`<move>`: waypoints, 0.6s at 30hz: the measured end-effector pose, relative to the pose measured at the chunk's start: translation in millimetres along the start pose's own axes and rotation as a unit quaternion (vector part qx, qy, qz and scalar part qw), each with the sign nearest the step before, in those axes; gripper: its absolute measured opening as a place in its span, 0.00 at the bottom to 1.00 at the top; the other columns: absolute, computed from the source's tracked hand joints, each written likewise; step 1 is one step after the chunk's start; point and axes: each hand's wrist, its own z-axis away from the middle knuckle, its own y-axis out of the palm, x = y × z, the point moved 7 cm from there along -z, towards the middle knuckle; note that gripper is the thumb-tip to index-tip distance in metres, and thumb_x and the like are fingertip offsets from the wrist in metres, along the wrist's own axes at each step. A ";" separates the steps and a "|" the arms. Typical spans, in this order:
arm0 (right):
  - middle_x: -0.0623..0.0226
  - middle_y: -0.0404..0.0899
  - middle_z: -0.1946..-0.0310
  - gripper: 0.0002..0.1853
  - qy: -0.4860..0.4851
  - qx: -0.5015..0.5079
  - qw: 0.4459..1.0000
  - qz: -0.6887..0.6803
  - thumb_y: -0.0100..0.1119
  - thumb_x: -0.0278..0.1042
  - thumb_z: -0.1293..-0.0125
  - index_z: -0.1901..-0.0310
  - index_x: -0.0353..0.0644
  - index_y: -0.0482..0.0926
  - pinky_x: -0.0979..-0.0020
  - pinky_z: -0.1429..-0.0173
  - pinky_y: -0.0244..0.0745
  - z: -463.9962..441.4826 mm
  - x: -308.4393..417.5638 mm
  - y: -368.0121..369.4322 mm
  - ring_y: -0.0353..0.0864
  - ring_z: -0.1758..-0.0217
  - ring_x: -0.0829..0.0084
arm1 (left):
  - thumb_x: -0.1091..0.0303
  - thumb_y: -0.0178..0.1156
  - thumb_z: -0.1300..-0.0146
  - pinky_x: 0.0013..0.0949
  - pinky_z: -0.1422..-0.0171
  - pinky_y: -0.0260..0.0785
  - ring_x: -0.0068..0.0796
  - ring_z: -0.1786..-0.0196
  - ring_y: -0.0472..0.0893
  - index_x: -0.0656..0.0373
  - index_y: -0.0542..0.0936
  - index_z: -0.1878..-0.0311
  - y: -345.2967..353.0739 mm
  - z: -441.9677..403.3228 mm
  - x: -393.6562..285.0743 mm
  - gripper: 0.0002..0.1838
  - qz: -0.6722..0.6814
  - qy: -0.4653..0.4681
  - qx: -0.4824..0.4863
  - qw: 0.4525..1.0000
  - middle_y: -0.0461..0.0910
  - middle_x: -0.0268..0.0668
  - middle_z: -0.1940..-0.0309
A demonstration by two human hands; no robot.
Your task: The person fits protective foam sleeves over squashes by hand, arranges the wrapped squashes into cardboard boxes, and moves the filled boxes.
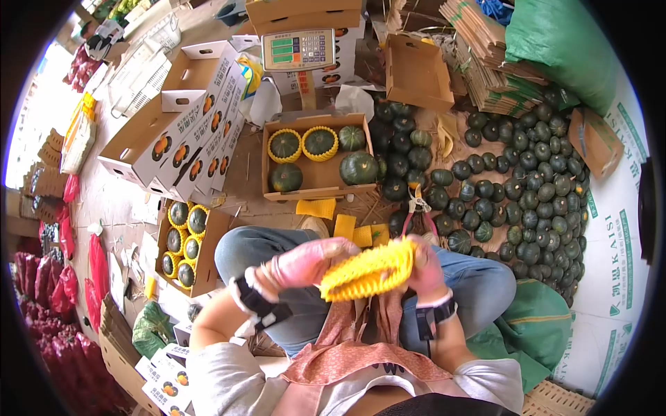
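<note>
A yellow foam net sleeve (pixel 368 272) is stretched between my two hands above my lap. My left hand (pixel 309 262) is closed on its left end, and my right hand (pixel 424 267) grips the right end. In front of my knees an open cardboard box (pixel 316 186) holds several dark green pumpkins. Two of them, such as the back-left pumpkin (pixel 284 145), wear yellow net sleeves; others, like the large pumpkin (pixel 359 168), are bare. More flat yellow net sleeves (pixel 344 227) lie on the floor between the box and my legs.
A scale display (pixel 298 50) stands behind the box. Many loose pumpkins (pixel 534 201) cover the floor at right. Another box (pixel 208 267) with netted pumpkins sits by my left knee. White printed cartons (pixel 187 132) are stacked at left. Pink-handled scissors (pixel 418 206) lie ahead of my right hand.
</note>
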 end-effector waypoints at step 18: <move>0.48 0.75 0.67 0.14 -0.129 -0.275 0.730 0.613 0.53 0.40 0.34 0.54 0.40 0.71 0.57 0.60 0.71 -187.9 -58.2 -156.4 0.75 0.63 0.46 | 0.68 0.55 0.34 0.24 0.56 0.65 0.18 0.63 0.68 0.61 0.74 0.55 -179.6 -169.3 -133.5 0.08 -0.458 0.289 -0.263 0.799 0.72 0.29 0.67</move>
